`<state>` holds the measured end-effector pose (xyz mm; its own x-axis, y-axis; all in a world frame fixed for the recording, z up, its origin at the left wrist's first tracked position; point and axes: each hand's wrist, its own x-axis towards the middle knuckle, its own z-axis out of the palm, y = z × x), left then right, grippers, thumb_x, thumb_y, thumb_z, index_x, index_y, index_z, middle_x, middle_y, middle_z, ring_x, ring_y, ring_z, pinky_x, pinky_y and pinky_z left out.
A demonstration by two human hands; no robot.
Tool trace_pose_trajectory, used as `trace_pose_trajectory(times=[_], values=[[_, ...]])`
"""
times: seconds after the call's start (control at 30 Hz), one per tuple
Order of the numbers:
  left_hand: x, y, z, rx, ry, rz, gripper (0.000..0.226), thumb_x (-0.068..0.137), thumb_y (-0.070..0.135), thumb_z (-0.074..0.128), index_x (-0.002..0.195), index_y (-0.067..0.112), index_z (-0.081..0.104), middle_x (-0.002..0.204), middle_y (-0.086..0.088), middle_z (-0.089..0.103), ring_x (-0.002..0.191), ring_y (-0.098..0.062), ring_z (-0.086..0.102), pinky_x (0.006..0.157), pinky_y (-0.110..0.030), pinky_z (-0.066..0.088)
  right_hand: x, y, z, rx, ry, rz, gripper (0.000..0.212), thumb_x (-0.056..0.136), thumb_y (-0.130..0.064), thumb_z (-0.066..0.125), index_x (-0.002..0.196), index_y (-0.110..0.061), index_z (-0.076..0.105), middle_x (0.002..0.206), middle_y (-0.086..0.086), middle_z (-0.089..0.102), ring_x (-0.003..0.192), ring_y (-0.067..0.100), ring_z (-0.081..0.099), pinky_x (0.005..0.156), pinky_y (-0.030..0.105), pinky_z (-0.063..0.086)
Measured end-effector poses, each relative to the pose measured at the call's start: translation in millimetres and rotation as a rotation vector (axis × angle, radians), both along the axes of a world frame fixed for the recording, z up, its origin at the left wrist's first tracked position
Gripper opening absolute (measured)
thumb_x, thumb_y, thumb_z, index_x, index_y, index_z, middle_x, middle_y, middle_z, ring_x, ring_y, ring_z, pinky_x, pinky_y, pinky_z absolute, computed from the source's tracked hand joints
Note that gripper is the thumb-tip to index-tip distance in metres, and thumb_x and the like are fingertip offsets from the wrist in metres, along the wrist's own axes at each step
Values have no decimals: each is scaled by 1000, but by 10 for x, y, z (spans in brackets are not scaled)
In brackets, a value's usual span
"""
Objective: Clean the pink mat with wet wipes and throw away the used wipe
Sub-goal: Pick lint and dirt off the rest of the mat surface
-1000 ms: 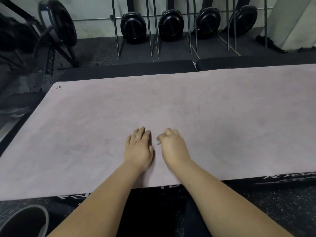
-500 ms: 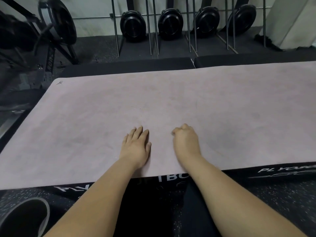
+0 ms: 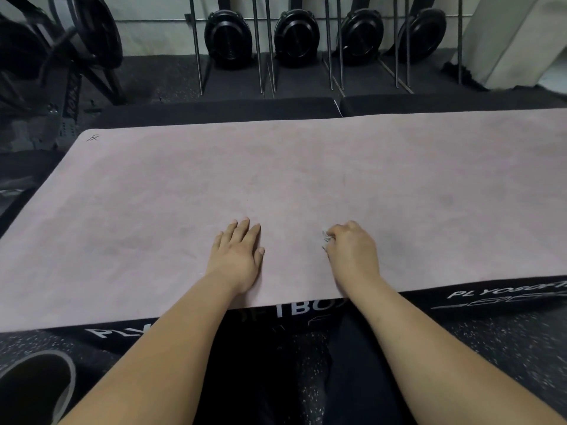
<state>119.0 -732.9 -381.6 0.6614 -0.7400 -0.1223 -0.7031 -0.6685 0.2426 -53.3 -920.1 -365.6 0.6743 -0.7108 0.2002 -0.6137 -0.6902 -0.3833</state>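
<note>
A crumpled white wet wipe is held in the right hand, whose fingers are curled tightly round it so that only a small bunched edge is seen at the thumb side. The wipe and the knuckles are pressed down onto the pink mat, close to its near edge. Just to the left of this grip, apart from it, the left hand is laid flat on the mat, palm down, with straight fingers held close together and pointing away from the person.

The mat is spread wide in every direction from the grip and runs out of view to the right. A small dark logo is printed at its far left corner. Faint darker smudges are seen on its surface.

Under the mat, nearer than the grip, a black padded box with white lettering is exposed. Below that, speckled dark flooring is seen, and a dark shoe far to the lower left. Beyond the mat, well past the grip, round black machine housings are lined up between upright metal rods.
</note>
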Motion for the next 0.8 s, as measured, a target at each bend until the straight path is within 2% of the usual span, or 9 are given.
trace_pose_trajectory(times=[0.07,0.13,0.23,0.3,0.37,0.43,0.57,0.7,0.8], values=[[-23,-15,12,3,-16,4,61,111,46,26,167,28,13,176,1,2,162,-23,-5,131,-45,3,91,221,-12,3,-19,27,22,91,-10,61,107,-15,76,100,7,64,87,26,62,72,32,46],[-49,-28,26,9,-37,8,60,111,45,26,167,27,13,176,0,2,162,-23,-4,131,-46,4,215,558,-21,2,-43,143,21,90,-11,63,107,-16,76,98,7,66,89,26,61,76,34,50],[-100,-13,40,-32,-6,26,59,111,40,29,166,24,16,176,-1,3,162,-23,-3,130,-45,4,329,970,-68,-1,-98,307,12,86,-16,73,96,-19,78,86,1,65,83,24,60,68,33,53],[-126,8,39,-70,14,42,58,110,38,33,165,23,21,176,-2,5,162,-23,-1,130,-45,4,295,994,-121,-13,-126,328,13,86,-15,72,97,-19,78,88,0,63,84,22,60,68,34,54],[-144,28,44,-87,4,57,58,110,40,36,164,24,24,176,-1,9,162,-23,1,130,-45,6,195,831,-113,6,-119,276,20,86,-14,68,104,-17,76,96,2,63,91,23,59,75,34,52],[-161,38,51,-99,-2,67,58,109,40,39,163,25,26,175,0,12,162,-22,3,130,-45,6,47,579,-84,-33,-65,177,20,85,-14,72,105,-16,75,97,2,63,92,22,56,77,31,48],[-229,43,28,-124,-4,101,55,109,36,41,161,25,31,174,0,16,162,-22,6,130,-44,7,-163,314,-44,-154,-60,92,20,72,-10,86,89,-14,77,85,-2,59,83,21,52,64,28,49],[-309,29,20,-120,12,148,55,109,36,39,162,25,30,175,1,14,162,-22,4,130,-45,5,-121,395,-158,-97,-3,79,19,83,-5,74,101,-13,73,98,-3,46,94,17,42,68,33,52],[-332,44,55,-68,20,136,57,110,38,37,164,26,25,175,0,9,162,-23,1,130,-45,5,-128,487,-191,-98,-17,33,19,95,-25,68,109,-13,72,97,-1,50,89,19,44,69,34,50]])
